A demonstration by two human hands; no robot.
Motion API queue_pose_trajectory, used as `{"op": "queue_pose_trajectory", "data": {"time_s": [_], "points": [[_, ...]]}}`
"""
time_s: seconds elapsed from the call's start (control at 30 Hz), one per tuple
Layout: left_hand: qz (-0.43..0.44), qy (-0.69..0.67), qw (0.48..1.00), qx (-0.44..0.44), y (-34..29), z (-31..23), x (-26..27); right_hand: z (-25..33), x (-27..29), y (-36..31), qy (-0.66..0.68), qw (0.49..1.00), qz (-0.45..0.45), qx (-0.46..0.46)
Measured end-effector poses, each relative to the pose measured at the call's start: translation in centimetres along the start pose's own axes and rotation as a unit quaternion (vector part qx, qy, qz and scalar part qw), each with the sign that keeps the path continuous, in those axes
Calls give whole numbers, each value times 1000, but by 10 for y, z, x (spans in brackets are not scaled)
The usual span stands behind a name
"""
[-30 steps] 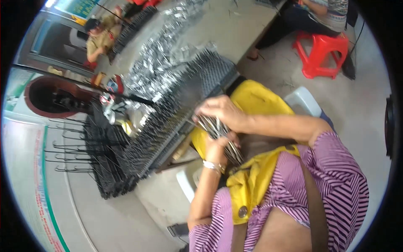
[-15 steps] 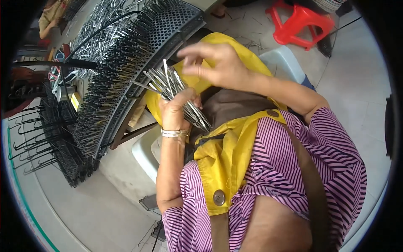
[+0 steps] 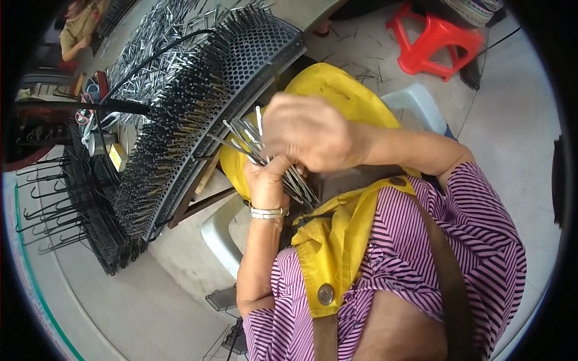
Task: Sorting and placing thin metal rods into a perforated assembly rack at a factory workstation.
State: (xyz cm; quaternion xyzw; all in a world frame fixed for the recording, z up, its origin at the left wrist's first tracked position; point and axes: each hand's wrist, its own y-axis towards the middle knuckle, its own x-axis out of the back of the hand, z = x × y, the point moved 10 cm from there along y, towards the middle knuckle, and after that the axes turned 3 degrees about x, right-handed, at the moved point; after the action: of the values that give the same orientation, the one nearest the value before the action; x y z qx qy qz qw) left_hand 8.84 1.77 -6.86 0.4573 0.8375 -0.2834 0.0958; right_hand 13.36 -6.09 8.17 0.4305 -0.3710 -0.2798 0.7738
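A bundle of thin silvery metal rods [image 3: 242, 136] lies slantwise in my left hand [image 3: 266, 180], whose fingers are wrapped round its middle. The flattened upper ends fan out toward the rack, and the lower ends point at my lap. My right hand [image 3: 310, 133] is over the bundle, close to the left thumb. Motion smears its curled fingers, so I cannot make out whether a rod is in them. Just left of the bundle stands a curved perforated rack [image 3: 257, 48], densely filled with upright dark and brassy rods [image 3: 174, 102].
Loose silvery rods [image 3: 159, 45] are heaped behind the rack. A yellow apron [image 3: 337, 84] covers my lap. Black hooked racks [image 3: 54, 204] hang at the left. A red stool [image 3: 436, 45] stands far right, near a pale plastic seat [image 3: 415, 99]. Another person's arm [image 3: 73, 49] shows far left.
My right hand has come down and left from above, its spread fingers now curled over the bundle. The left hand keeps its hold; the whole view has shifted slightly.
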Motion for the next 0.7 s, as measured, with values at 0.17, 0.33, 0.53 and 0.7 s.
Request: {"op": "queue_pose_trajectory", "data": {"time_s": [0.17, 0.33, 0.53, 0.7], "points": [[4, -10, 999, 39, -1, 5, -1, -78, 39, 13, 0, 958, -114, -265], [2, -11, 999, 45, -3, 8, -2, -159, 33, 8, 5, 951, -126, -281], [14, -21, 997, 67, -4, 16, -4, -204, 22, 19, -53, 957, -172, -229], [14, -26, 998, 58, -2, 17, -2, -205, 6, 31, -140, 960, -111, -217]]}}
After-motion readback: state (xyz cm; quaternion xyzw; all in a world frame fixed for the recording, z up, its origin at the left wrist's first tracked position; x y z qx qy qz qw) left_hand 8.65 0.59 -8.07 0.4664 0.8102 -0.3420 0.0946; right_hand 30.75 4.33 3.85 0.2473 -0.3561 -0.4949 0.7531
